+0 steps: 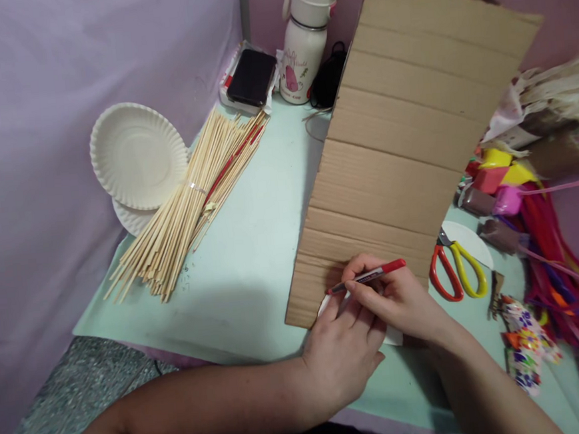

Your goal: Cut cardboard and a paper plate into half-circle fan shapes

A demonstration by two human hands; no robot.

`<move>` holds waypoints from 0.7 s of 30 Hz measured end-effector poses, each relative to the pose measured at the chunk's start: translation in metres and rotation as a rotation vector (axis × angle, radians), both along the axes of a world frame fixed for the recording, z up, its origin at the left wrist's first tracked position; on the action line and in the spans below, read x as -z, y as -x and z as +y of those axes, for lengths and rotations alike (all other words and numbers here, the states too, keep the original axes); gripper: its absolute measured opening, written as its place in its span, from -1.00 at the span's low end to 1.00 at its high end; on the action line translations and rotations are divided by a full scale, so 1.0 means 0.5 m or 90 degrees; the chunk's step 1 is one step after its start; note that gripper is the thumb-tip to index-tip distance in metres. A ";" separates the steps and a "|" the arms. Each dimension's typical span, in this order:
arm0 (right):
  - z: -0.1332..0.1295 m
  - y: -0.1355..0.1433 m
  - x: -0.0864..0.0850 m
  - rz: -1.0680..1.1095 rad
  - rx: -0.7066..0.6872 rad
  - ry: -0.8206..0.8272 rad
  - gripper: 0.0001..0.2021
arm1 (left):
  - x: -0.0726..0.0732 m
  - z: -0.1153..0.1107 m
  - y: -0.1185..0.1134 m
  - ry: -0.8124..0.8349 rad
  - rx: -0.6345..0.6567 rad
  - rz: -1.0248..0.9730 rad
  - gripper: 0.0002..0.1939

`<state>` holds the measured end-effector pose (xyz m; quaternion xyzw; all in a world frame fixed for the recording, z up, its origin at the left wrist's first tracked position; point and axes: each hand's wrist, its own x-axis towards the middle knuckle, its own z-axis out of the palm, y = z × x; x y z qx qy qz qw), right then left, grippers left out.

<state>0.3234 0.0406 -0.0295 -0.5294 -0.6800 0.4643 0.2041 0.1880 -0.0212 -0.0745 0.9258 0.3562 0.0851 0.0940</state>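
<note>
A long sheet of brown cardboard (389, 149) with crosswise creases slants over the table. My left hand (344, 346) lies with its fingers spread on a white piece (394, 335) at the cardboard's near end, mostly hidden under both hands. My right hand (393, 296) grips a red pen (374, 274). The pen's tip points left and touches down near my left fingertips, by the edge of the white piece.
Wooden sticks (183, 205) and paper plates (137, 155) are at the left. A phone (252, 77) and a white bottle (303, 42) stand behind. Scissors (458, 270), clay packs (490, 181) and colourful pipe cleaners (547, 243) lie right.
</note>
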 end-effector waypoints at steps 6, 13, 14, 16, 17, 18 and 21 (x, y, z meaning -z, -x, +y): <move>0.003 -0.002 -0.001 0.009 0.006 -0.007 -0.91 | -0.001 0.002 0.001 0.007 -0.003 -0.016 -0.41; -0.004 0.003 0.004 0.003 -0.037 -0.004 -0.91 | 0.008 -0.002 -0.005 0.002 -0.018 -0.019 -0.36; -0.004 0.003 0.005 0.000 -0.039 -0.006 -0.91 | 0.009 -0.003 -0.005 0.003 -0.020 -0.018 -0.36; -0.003 0.003 0.004 -0.008 -0.034 -0.008 -0.91 | 0.007 -0.003 -0.004 -0.001 -0.021 -0.017 -0.35; -0.002 0.002 0.003 -0.013 -0.028 -0.009 -0.91 | 0.006 -0.002 -0.003 -0.004 -0.020 -0.015 -0.35; -0.001 0.001 0.002 -0.016 -0.023 -0.011 -0.90 | 0.004 0.000 -0.002 -0.007 -0.018 -0.013 -0.35; 0.001 -0.004 -0.002 -0.020 -0.004 -0.026 -0.90 | -0.001 0.004 0.000 -0.006 -0.010 -0.007 -0.37</move>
